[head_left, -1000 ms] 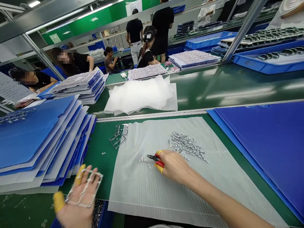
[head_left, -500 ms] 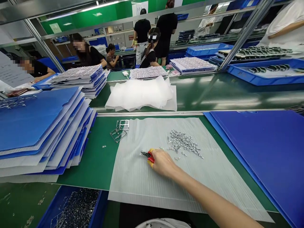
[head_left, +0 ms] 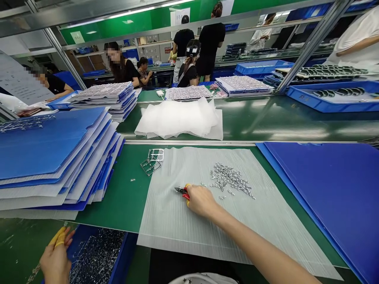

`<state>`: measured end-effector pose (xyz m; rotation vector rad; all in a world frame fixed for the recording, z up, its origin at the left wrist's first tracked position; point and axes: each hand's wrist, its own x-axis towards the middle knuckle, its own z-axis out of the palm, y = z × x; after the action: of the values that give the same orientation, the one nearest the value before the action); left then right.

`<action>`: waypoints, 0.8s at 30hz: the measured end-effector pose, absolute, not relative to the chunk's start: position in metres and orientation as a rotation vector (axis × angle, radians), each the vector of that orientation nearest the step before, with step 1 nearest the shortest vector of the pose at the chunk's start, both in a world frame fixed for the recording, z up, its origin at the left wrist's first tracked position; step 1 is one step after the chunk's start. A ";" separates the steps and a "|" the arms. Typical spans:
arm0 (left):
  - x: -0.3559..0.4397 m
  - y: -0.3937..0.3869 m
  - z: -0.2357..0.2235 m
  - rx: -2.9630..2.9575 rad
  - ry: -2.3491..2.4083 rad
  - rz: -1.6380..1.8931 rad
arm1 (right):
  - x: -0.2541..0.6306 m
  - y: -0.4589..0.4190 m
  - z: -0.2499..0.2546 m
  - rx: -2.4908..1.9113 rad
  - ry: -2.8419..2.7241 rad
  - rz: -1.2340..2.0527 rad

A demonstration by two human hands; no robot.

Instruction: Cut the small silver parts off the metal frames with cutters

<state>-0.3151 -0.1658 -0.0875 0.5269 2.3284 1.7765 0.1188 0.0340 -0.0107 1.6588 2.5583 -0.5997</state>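
My right hand (head_left: 203, 200) is closed around red-handled pliers (head_left: 180, 190), whose dark jaws point left just above a white foam sheet (head_left: 177, 228). Yellow covers show on its fingertips. To its right on the sheet lies a pile of small shiny twisted metal pieces (head_left: 229, 176), with a few strays nearby. At the lower left, my left hand (head_left: 57, 254) is beside a blue bin (head_left: 120, 254) filled with thin metal frame scraps (head_left: 96, 252). Its fingers, some in yellow covers, are stretched out and apart, and I see nothing held in them.
Two metal frames (head_left: 152, 161) rest at the sheet's upper left corner. Stacked blue boards with white sheets (head_left: 59, 150) stand at left; blue boards (head_left: 325, 177) lie at right. Beyond are loose white sheets (head_left: 180, 118), a blue tray (head_left: 340, 104) and several people.
My left hand has come into view at the lower left, beside the bin. The right hand keeps hold of the pliers in nearly the same spot. The view has shifted slightly.
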 end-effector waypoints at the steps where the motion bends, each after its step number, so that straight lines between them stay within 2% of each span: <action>1: -0.305 -0.161 -0.080 0.531 2.363 1.763 | 0.122 0.035 -0.010 1.660 2.559 -0.612; 4: -0.253 -0.138 -0.051 0.829 2.405 1.569 | 0.134 0.036 -0.010 1.727 2.559 -0.823; 6: -0.202 -0.114 -0.031 1.197 2.332 1.390 | 0.142 0.037 -0.012 1.830 2.516 -1.253; 10: -0.097 -0.047 -0.012 1.880 1.779 1.157 | 0.147 0.038 -0.016 1.916 2.143 -2.327; 14: -0.037 0.007 -0.021 2.261 1.676 0.817 | 0.147 0.038 -0.015 1.887 1.718 -2.976; 18: -0.027 0.024 -0.038 2.389 1.720 0.592 | 0.153 0.039 -0.016 1.747 1.487 -3.295; 24: -0.038 0.020 -0.049 2.370 1.696 0.597 | 0.163 0.044 -0.024 1.722 1.309 -3.442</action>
<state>-0.0382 0.0199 -0.0486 2.3705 1.6957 0.5973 0.1634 0.0438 -0.0239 1.7217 1.3089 -3.4416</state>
